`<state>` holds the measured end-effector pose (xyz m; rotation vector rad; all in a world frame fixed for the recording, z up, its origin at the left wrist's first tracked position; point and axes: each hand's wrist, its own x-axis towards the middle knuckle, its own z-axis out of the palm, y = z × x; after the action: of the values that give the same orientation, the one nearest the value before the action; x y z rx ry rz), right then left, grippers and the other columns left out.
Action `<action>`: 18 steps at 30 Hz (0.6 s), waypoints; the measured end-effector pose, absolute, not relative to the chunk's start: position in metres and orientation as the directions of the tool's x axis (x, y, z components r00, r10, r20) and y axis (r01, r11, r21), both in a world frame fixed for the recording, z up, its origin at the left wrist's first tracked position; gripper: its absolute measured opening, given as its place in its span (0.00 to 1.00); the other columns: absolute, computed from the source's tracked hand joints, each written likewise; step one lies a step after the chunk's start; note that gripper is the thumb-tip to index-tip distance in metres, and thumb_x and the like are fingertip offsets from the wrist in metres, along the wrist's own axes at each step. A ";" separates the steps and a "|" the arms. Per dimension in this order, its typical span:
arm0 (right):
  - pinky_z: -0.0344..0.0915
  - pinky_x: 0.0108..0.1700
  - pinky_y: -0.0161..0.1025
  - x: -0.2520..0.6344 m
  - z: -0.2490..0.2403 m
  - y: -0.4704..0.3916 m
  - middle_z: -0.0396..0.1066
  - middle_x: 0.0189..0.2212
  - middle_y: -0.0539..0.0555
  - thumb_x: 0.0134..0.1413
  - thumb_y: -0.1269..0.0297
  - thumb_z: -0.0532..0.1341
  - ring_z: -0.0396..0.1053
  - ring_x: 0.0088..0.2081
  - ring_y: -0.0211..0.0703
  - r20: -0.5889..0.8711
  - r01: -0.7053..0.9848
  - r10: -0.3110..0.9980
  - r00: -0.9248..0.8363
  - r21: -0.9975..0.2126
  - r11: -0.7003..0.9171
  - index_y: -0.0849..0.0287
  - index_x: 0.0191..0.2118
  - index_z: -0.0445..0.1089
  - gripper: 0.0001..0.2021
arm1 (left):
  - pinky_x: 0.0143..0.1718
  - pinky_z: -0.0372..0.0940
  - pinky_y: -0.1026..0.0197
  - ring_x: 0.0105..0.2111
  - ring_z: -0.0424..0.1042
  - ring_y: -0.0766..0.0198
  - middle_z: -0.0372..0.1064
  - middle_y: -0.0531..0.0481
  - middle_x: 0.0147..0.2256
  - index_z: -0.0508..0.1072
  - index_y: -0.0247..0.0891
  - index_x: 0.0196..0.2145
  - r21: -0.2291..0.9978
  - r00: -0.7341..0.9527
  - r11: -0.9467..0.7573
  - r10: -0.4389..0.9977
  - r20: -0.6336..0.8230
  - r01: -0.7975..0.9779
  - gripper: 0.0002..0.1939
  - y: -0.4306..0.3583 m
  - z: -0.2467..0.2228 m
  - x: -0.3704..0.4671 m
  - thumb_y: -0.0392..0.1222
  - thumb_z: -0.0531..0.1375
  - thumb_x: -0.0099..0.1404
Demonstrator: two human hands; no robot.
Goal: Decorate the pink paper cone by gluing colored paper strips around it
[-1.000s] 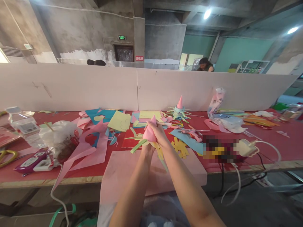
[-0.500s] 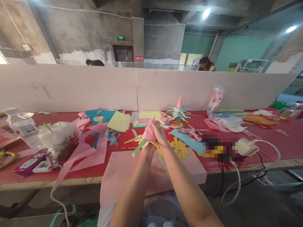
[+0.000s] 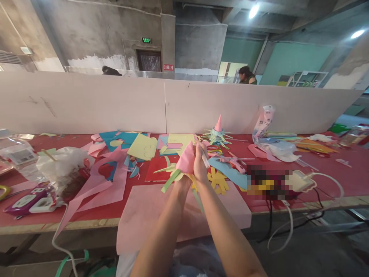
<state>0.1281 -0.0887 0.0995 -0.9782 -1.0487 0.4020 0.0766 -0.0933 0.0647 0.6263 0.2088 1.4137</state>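
A pink paper cone (image 3: pixel 186 158) with green and yellow paper strips at its base is held up over the table. My left hand (image 3: pixel 183 182) supports it from below, its fingers mostly hidden under the base. My right hand (image 3: pixel 199 163) is closed beside the cone's right side, with a white pen-like stick (image 3: pixel 205 158) jutting from it. Beyond stands another pink cone (image 3: pixel 218 124) on a blue ring with pale green strips. Yellow cut paper strips (image 3: pixel 217 180) lie to the right of my wrists, near a pink glue gun (image 3: pixel 236 164).
A pink sheet (image 3: pixel 155 215) overhangs the front edge of the red table (image 3: pixel 323 175). Paper scraps (image 3: pixel 142 147), a plastic bag (image 3: pixel 65 165) and a purple device (image 3: pixel 27 200) lie left. A white charger (image 3: pixel 301 181) with cables sits right. A pale partition (image 3: pixel 115 104) stands behind; a person (image 3: pixel 247 75) is beyond.
My right hand has shifted from the cone's tip slightly right, and the white stick now points down and to the right. The cone shows more of its side. The view has turned slightly.
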 end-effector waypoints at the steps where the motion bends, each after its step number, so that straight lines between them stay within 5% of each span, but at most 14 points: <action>1: 0.59 0.48 0.36 0.129 0.100 -0.087 0.68 0.42 0.52 0.59 0.49 0.48 0.64 0.46 0.40 0.533 0.144 0.698 0.478 -0.831 0.537 0.55 0.43 0.65 0.18 | 0.46 0.67 0.48 0.49 0.68 0.45 0.74 0.40 0.37 0.74 0.39 0.38 0.524 0.171 0.034 0.961 0.216 -0.851 0.24 -0.093 0.067 0.077 0.60 0.55 0.55; 18: 0.59 0.52 0.39 0.142 0.129 -0.057 0.68 0.46 0.54 0.61 0.54 0.50 0.64 0.50 0.41 0.511 0.206 0.761 0.400 -0.859 0.469 0.56 0.47 0.66 0.16 | 0.46 0.69 0.50 0.48 0.70 0.45 0.75 0.41 0.38 0.76 0.40 0.42 0.501 0.181 0.143 0.983 0.028 -0.853 0.27 -0.071 0.084 0.087 0.63 0.53 0.58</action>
<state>0.1422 -0.0566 0.1286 -1.0617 -1.1397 0.4502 0.0873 -0.0708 0.0841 0.4568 0.3419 1.3618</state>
